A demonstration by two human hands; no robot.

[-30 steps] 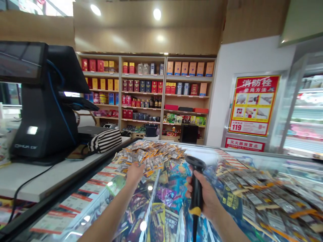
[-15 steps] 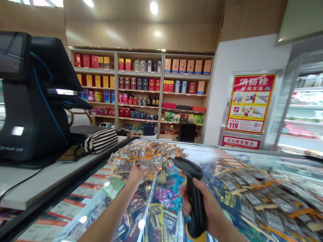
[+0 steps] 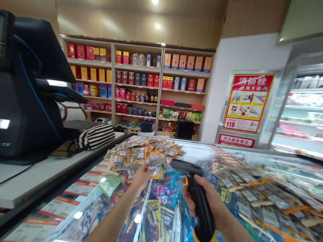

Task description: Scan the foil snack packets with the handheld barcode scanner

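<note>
**A packet lifts into the pinch as the scanner swings inward**

At our far left stands a black terminal (image 3: 27, 90), with a striped pouch (image 3: 97, 137) beside it on the white counter (image 3: 32, 179). Next comes the glass-topped case (image 3: 73, 176), where a heap of small packets (image 3: 136, 148) with orange edges lies towards the far end. Our left hand (image 3: 141, 174) is at the heap's near edge, thumb and forefinger apparently pinching the side of one packet (image 3: 154, 162). A second ago the fingers were reaching in among the packets; now this one stands out from the others, its pale label facing up towards us.

Just to the right, we have the black scanner (image 3: 200, 203) wrapped firmly in our right hand (image 3: 215, 206), fingers closed around the handle. Its head has turned from upright to point leftward, so label and scanner now sit near each other, though not touching. We cannot tell whether the trigger is pressed. Farther right, a second spread of packets (image 3: 272, 193) lies in overlapping rows on the glass, well apart from both hands.
</note>
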